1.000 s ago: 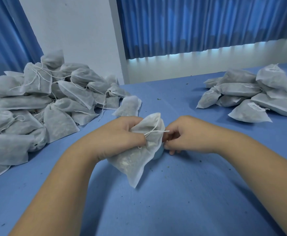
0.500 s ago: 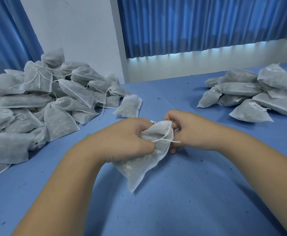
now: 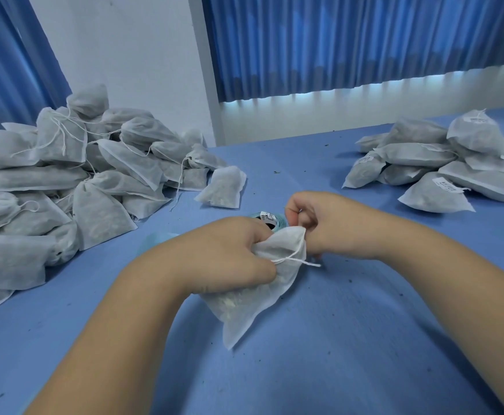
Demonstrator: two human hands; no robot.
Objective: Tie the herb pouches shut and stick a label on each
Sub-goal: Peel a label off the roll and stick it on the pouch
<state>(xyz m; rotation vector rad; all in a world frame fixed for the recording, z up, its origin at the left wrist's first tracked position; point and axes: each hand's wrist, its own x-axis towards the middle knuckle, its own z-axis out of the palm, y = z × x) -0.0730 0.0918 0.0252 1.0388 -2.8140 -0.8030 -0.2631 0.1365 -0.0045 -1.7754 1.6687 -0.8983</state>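
Left hand (image 3: 223, 259) grips the pouch (image 3: 244, 310) neck; hold firm. Right hand (image 3: 319, 223), pinching the drawstring (image 3: 292, 256), should pull outward until the gathers close.

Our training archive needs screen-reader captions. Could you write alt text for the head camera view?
A person's left hand grips a white herb pouch by its gathered neck over a blue table, the right hand curled at its mouth. A heap of unlabelled pouches lies left, labelled pouches right, a label roll behind the hands.
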